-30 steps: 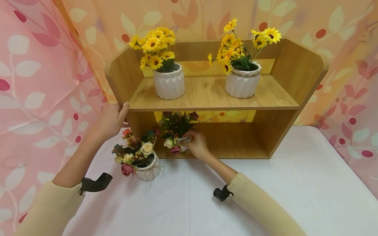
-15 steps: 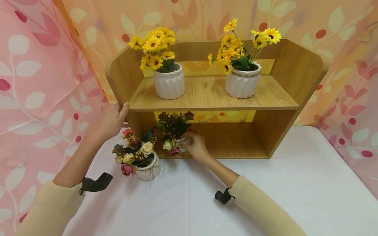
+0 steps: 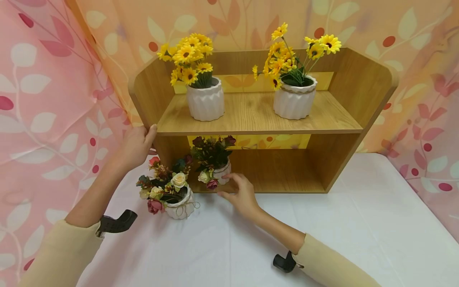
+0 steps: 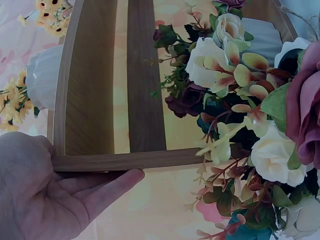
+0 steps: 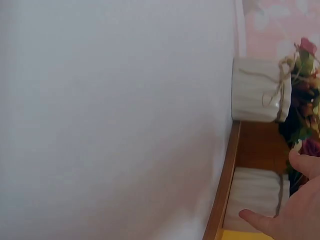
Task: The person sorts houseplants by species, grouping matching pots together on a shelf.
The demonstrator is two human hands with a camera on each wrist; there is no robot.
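Note:
My left hand (image 3: pixel 135 148) grips the left side panel of the wooden shelf (image 3: pixel 258 132), its thumb at the front edge. In the left wrist view, its fingers (image 4: pixel 112 192) lie along the panel's outer face. On the lower board, at the left, stands a white flowerpot (image 3: pixel 222 172) with dark red and cream roses. My right hand (image 3: pixel 242 197) is just in front of it, fingers spread and holding nothing; whether a fingertip touches the pot cannot be told. Left of it, a second white flowerpot (image 3: pixel 180 206) of mixed roses stands on the table before the shelf.
Two white pots of yellow daisies stand on the upper board, one at the left (image 3: pixel 205 103) and one at the right (image 3: pixel 295 101). A white cloth (image 3: pixel 229 247) covers the table. Patterned curtains (image 3: pixel 46 99) hang behind and at both sides.
The rose pot in the shelf has shifted slightly left. My right hand has let go of its rim and drawn back toward the front, fingers opening. My left hand has stayed put.

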